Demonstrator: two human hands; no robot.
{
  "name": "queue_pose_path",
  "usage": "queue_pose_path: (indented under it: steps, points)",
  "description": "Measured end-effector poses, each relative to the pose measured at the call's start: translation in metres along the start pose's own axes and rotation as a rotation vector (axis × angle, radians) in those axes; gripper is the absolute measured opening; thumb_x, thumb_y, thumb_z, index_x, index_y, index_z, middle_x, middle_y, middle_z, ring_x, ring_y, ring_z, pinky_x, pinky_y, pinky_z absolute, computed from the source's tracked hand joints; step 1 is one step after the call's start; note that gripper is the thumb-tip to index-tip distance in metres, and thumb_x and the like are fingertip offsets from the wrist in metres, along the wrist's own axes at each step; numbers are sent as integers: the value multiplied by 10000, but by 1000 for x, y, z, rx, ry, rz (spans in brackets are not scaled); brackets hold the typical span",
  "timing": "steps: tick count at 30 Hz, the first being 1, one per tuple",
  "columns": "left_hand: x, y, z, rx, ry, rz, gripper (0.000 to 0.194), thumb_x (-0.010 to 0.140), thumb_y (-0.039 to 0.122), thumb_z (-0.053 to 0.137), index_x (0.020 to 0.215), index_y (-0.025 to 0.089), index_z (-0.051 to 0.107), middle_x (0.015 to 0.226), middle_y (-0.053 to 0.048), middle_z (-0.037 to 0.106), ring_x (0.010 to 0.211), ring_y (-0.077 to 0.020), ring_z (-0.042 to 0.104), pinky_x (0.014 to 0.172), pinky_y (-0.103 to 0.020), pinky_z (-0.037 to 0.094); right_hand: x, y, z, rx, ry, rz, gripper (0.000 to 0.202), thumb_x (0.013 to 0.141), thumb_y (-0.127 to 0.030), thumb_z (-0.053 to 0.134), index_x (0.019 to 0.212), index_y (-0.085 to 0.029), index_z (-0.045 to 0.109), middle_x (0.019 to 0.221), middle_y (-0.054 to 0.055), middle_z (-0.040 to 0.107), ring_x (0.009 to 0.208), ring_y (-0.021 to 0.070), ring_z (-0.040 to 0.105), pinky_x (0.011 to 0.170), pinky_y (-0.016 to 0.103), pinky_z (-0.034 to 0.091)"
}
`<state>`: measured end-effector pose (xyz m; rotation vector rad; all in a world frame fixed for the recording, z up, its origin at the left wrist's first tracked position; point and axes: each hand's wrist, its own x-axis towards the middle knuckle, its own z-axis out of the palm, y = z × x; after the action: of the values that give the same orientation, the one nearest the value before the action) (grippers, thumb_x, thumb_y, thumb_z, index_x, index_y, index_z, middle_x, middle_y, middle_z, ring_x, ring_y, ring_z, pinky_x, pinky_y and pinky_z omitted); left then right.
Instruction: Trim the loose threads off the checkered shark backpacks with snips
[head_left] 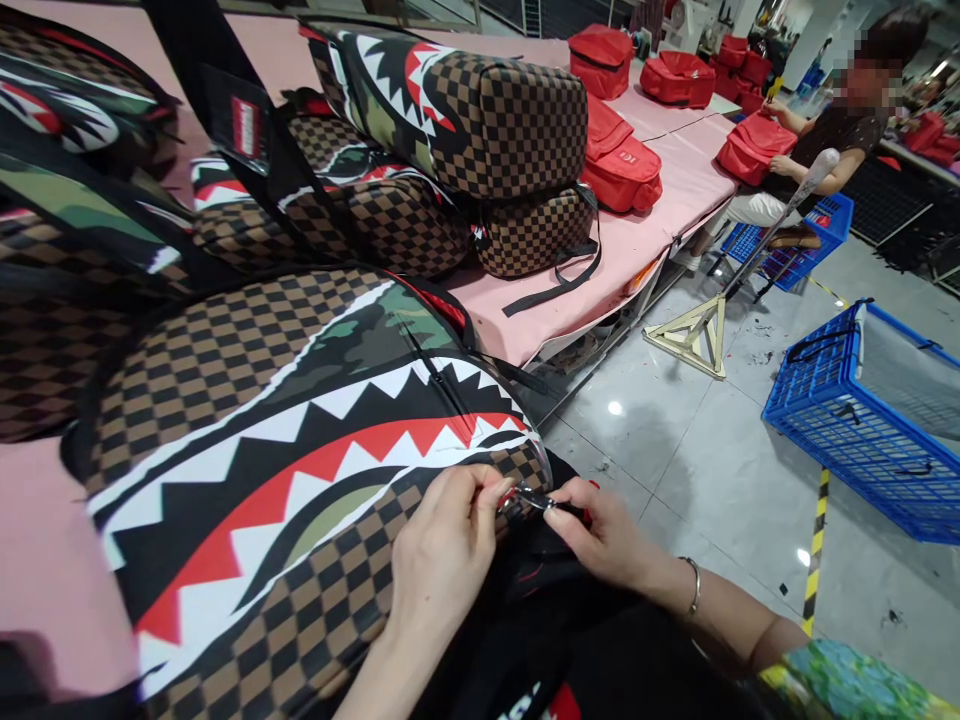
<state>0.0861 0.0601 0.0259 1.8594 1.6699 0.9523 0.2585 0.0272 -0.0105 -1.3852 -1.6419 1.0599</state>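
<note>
A: Near edge: left hand [442, 560] pinches the corner of the shark-mouth backpack [300, 480], steadying it on the pink table [45, 560].

B: Right hand [604, 540]?

A: Fingertips closed on a small metal zipper pull [531, 497] at that corner. Behind, more checkered backpacks [495, 120] stacked; red bags [622, 170] farther; blue crate [847, 420] on the floor.

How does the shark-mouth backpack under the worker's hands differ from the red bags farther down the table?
The shark-mouth backpack is brown-checked with camouflage, white teeth and a red mouth; the red bags are plain red. The backpack lies close, with the left hand and right hand pinching a small metal piece at its edge; the red bags look smaller and lie untouched. Both rest on the pink table.
</note>
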Motion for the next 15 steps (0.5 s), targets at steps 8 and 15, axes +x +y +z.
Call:
queue_pose_path:
  steps: [8,15]
  points:
    - [43,-7,-13,28,-349,209,468,864,546,361,968,245,705,1219,-84,585,1138,-297,489,987,-468,388,-6,12,-2,802,-45,446,430,763,-579,628,878,-203,453,482,-136,284,377,38,201,375,175,156]
    - [51,-20,-4,49,-491,212,295,778,446,445,653,251,628,1138,-49,638,1109,-277,521,982,-485,388,-20,12,4,764,-71,460,426,769,-543,653,932,-203,455,534,-125,352,389,31,224,377,172,167]
